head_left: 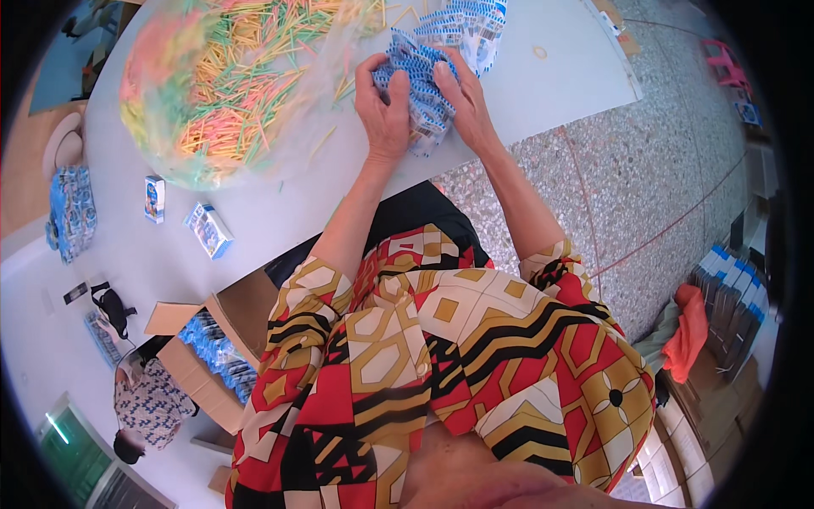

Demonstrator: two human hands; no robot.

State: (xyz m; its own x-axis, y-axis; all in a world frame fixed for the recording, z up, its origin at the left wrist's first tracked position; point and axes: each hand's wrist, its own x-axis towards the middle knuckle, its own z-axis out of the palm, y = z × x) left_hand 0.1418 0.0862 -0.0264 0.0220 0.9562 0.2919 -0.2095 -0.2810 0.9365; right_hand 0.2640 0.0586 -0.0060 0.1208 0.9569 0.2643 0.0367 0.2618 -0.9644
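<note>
Between my two hands is a bundle of blue-and-white printed plastic packets (426, 89), held just above the near edge of the table. My left hand (386, 114) grips its left side, the thumb lying over the top. On the right side my right hand (465, 102) closes round it, thumb also on top. More blue-and-white printed packets (479, 34) lie right behind the bundle. To the left, a large clear plastic bag (292, 157) holds a heap of thin pink, yellow and green sticks (254, 93); several loose sticks lie near my left hand.
Two small blue-and-white boxes (154, 199) (209, 231) stand on the left of the white table (577, 59). An open carton (199, 382) of blue packets is at lower left, near another person (153, 394). Stacked cartons and an orange cloth (685, 335) are at right.
</note>
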